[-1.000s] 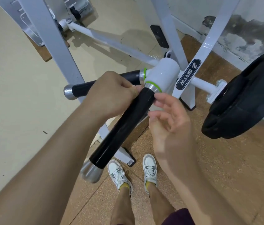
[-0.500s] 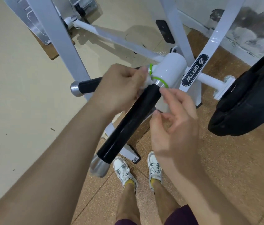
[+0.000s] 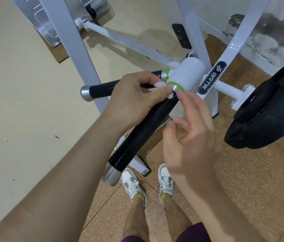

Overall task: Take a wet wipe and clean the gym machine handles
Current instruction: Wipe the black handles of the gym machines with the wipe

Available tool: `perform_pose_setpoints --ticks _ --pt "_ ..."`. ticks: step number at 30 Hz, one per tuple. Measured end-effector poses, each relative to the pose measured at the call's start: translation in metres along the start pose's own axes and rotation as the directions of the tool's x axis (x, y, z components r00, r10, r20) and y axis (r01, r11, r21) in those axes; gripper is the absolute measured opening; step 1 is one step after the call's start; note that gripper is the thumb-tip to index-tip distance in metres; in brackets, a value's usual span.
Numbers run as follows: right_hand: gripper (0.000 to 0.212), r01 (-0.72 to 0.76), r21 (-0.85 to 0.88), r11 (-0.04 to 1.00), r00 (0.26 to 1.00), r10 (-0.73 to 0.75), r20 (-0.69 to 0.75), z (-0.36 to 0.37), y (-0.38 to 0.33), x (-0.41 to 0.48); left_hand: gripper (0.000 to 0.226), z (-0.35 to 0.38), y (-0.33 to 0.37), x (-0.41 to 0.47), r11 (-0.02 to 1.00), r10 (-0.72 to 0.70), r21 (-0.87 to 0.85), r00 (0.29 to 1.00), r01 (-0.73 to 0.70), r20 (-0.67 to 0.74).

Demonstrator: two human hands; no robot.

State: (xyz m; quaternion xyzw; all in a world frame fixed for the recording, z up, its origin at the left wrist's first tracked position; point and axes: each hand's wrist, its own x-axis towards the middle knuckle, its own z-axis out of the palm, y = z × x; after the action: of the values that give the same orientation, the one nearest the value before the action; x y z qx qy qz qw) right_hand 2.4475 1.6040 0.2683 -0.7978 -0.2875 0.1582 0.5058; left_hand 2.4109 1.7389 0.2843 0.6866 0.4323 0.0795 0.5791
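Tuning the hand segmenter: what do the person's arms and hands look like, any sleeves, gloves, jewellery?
The left forearm and right forearm are bare to the frame edge, no sleeves in view. The left hand and right hand wear no gloves, rings, watch or wristbands that show.

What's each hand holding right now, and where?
Left hand pinches a bunched wipe in its fingertips, at the top end of the black handle. Right hand holds nothing.
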Motion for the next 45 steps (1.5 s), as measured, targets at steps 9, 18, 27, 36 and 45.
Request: perform_pose_setpoints --ticks 9,18,27,36,45 --pt "0.056 -0.074 0.053 0.996 0.988 0.066 0.139 0.006 0.0 -0.019 0.017 -0.028 -0.004 -0.01 0.978 -0.134 0.181 0.98 0.107 0.144" --pt "0.099 -0.183 -0.115 0.976 0.942 0.208 0.265 0.001 -0.013 -0.013 0.017 -0.016 -0.01 -0.017 0.989 -0.151 -0.005 0.988 0.151 -0.024" --pt "0.104 -0.101 -0.187 0.977 0.952 0.15 0.268 0.003 -0.016 -0.017 0.007 -0.015 -0.001 -0.014 0.998 -0.04 0.036 0.999 0.041 -0.016" --pt "0.091 -0.001 -0.268 0.964 0.941 0.091 0.325 -0.007 -0.022 -0.008 0.004 -0.038 -0.01 -0.03 0.987 -0.069 0.149 0.994 0.056 0.082" --pt "0.077 -0.367 0.238 0.899 0.926 0.33 0.182 -0.006 -0.013 -0.004 0.008 -0.041 -0.027 -0.049 0.993 -0.115 -0.004 0.993 0.115 -0.001"
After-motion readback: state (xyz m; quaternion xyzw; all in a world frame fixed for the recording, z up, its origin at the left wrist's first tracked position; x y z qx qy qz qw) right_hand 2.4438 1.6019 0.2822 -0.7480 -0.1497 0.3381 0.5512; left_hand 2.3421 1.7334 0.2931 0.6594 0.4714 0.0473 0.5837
